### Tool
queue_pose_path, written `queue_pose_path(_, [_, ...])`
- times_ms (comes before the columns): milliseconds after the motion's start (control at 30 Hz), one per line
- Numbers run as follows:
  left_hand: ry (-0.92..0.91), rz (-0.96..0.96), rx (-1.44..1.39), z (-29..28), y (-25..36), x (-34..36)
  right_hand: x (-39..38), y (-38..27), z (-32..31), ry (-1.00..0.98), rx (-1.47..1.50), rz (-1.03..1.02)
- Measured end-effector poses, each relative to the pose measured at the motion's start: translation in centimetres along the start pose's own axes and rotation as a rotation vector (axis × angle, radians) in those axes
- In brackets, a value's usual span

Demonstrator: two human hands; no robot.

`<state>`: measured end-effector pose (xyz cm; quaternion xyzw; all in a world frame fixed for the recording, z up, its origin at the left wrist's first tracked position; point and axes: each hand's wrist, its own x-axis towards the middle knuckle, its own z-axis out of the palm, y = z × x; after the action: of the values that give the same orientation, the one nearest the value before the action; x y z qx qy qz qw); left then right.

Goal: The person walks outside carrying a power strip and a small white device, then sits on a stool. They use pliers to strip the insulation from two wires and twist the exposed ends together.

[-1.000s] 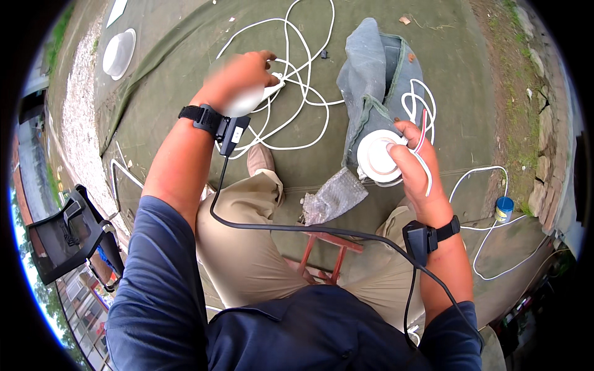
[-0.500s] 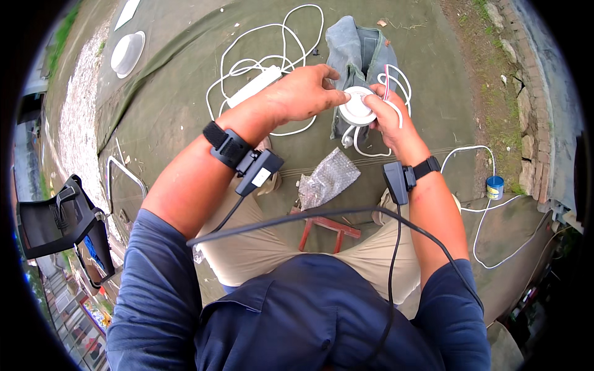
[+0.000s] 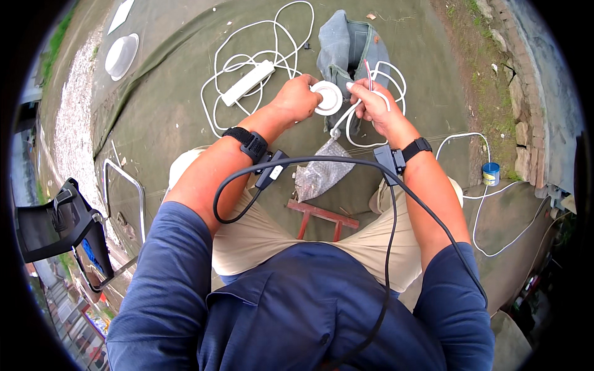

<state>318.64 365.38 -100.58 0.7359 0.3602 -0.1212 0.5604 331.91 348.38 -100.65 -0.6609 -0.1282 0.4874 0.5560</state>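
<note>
My left hand (image 3: 298, 99) is closed on the edge of a round white disc-shaped fitting (image 3: 334, 109) with a raised ring, whose kind I cannot tell. To its right, my right hand (image 3: 380, 111) pinches a white cable (image 3: 351, 111) between thumb and fingers. Loops of that cable rise past the hand, and thin pink and white wires (image 3: 367, 67) stick out at one end. A small white piece (image 3: 335, 133) hangs lower on the cable, just above the bubble wrap. Behind both hands lies a grey-blue cloth bag (image 3: 336, 46).
A white power strip (image 3: 247, 83) with a looped cord lies at the left. Bubble wrap (image 3: 323, 173) and a red wooden stool (image 3: 322, 213) are between my legs. A blue can (image 3: 490, 174) with white cord stands right, a black chair (image 3: 55, 219) left. A black cable (image 3: 346, 159) crosses my forearms.
My left hand now grips the disc and has moved it left, out of the right hand. The right hand has shifted slightly left and keeps the cable.
</note>
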Motion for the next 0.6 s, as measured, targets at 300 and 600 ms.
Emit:
queue_pose_path(300, [0.009,0.216,0.525,1.5,-1.8,0.5,0.5,1.0,-0.4,-0.097,-0.085,0.043])
queue_pose_path(600, [0.198,0.174,0.417,0.1,-0.4,0.7,-0.3,4.4,-0.4,-0.287,-0.299,0.16])
